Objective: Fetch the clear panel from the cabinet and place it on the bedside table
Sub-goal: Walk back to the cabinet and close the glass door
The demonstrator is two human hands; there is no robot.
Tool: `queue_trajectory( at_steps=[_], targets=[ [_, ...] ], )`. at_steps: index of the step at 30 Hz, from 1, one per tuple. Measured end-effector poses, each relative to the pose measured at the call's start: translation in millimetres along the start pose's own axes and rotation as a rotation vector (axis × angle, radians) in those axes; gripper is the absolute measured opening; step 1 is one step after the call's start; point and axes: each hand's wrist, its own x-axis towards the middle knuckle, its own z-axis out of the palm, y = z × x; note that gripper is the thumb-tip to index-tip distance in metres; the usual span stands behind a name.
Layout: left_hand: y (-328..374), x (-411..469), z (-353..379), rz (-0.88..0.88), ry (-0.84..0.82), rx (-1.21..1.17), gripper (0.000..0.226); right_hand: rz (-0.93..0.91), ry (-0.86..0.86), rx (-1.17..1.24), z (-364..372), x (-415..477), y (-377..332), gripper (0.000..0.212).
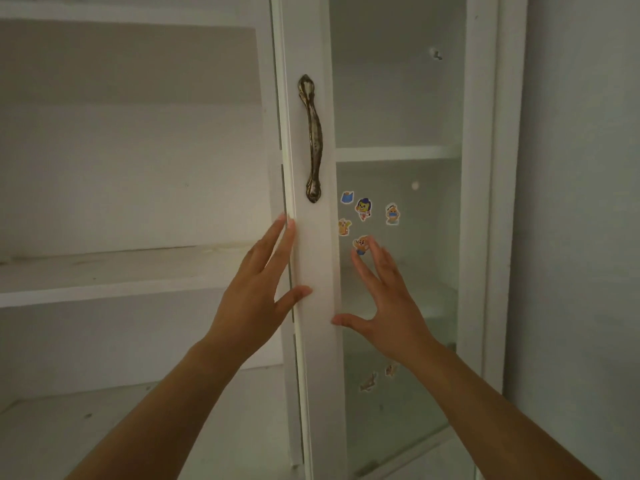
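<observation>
A white cabinet door (pixel 313 258) stands before me with a bronze handle (pixel 313 140) on its left stile. A clear pane (pixel 401 237) fills the door frame and carries several small cartoon stickers (pixel 363 209). My left hand (pixel 256 299) lies with straight fingers along the door's left edge, its thumb on the front of the stile below the handle. My right hand (pixel 384 299) is spread in front of the pane, fingertips at the lowest sticker, thumb touching the stile. Neither hand holds anything.
To the left, the cabinet is open, showing a bare white shelf (pixel 114 275) and a lower board (pixel 104 427). Behind the pane sits an inner shelf (pixel 394 154). A grey wall (pixel 581 237) runs down the right side.
</observation>
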Motion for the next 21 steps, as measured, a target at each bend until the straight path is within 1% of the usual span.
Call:
queue_trajectory(
  at_steps=[2,6,9,14,21],
  targets=[
    [-10,4,2,0.038,-0.021,0.047,0.086,0.000,-0.006,-0.016,7,5,2,0.097],
    [-26,12,8,0.036,-0.038,0.130,0.085,0.010,0.007,-0.063,22,16,6,0.096],
    [-34,18,13,0.042,-0.048,0.179,0.089,0.015,0.023,-0.111,31,24,10,0.098],
    [-49,30,23,0.008,-0.095,0.177,0.086,0.022,-0.011,-0.210,44,35,10,0.095],
    [-65,33,33,0.022,-0.069,0.145,0.084,0.023,0.011,-0.238,56,40,16,0.085]
  ],
)
